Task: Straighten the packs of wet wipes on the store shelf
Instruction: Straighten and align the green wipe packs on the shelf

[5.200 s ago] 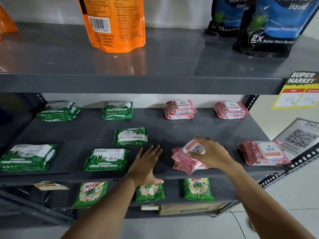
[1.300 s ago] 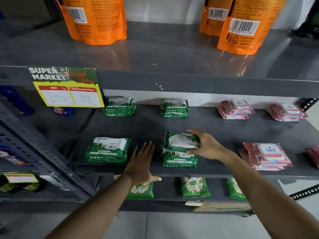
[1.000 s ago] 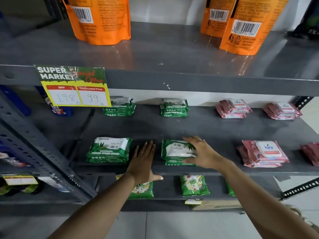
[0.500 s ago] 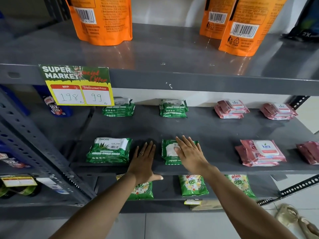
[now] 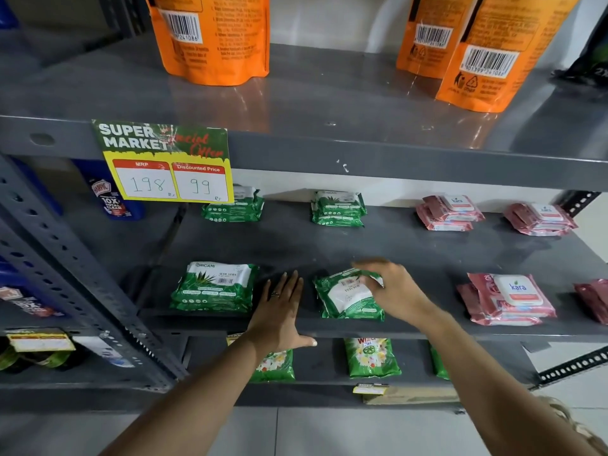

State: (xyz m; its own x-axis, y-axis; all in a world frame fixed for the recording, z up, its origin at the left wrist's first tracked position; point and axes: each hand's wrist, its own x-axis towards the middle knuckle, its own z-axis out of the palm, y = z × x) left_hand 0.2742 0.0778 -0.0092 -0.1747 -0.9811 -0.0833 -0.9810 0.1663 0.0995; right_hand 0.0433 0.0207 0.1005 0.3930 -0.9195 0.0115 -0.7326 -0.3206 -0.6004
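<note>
Green packs: four spots on the middle shelf [image 5: 411, 255], two rear, two front
Pink packs: five spots, the rightmost cut off
Right hand [image 5: 396, 292]: fingers pinching the far edge of the tilted front green pack [image 5: 348, 299]
Left hand [image 5: 279, 315]: flat, fingers spread, on bare shelf between the front green stacks, thumb over the front edge
</note>
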